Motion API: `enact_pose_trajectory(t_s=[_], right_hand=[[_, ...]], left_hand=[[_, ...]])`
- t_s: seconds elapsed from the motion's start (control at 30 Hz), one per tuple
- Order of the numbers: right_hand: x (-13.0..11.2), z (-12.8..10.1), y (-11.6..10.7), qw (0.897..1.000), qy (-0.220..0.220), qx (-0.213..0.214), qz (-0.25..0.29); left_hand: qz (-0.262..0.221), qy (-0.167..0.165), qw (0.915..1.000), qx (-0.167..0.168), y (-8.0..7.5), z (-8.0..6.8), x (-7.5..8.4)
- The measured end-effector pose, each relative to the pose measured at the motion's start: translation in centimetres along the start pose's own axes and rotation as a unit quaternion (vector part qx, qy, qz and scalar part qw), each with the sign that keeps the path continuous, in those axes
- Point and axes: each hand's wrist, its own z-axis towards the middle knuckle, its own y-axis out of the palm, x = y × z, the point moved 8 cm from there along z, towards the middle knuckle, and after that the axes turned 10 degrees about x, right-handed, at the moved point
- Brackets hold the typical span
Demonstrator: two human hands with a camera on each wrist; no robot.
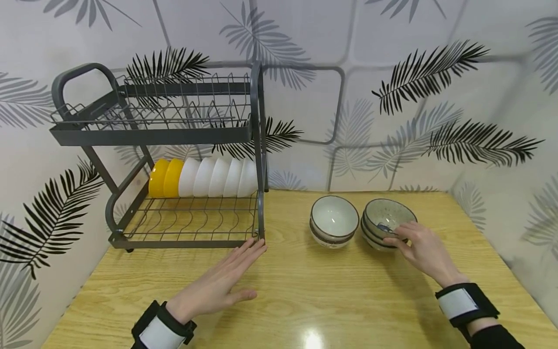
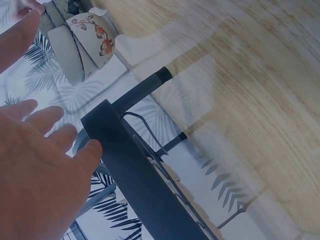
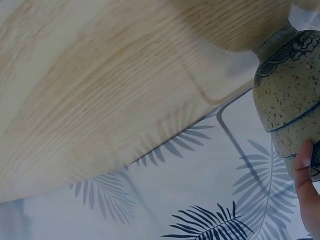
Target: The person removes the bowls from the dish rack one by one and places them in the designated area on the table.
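My right hand (image 1: pixel 423 249) pinches the near rim of the top speckled bowl (image 1: pixel 383 213), which sits in a stack with a blue mark inside. In the right wrist view the speckled bowls (image 3: pixel 285 90) show dark blue patterned bands, with a finger against the outside. Left of them, touching or nearly so, stands a stack of white bowls (image 1: pixel 334 215) with brown rims; the left wrist view shows red flowers on its outer side. My left hand (image 1: pixel 218 283) is spread with straight fingers, its fingertips by the front right corner of the dark dish rack (image 1: pixel 187 244).
On the rack's lower tier, several white bowls (image 1: pixel 202 177) and two yellow bowls (image 1: pixel 164 178) stand on edge in a row. Its upper wire tier (image 1: pixel 165 109) overhangs them. A leaf-patterned wall covering (image 1: pixel 301 43) backs the wooden table (image 1: pixel 283 291).
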Motion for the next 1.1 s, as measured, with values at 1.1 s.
enact_pose_trajectory(t_s=[1.1], right_hand=[[0.0,-1.3,-0.8,0.994,0.106,-0.002,0.011]], left_hand=[[0.0,-0.018,0.9996,0.022,-0.6,-0.2,-0.6]])
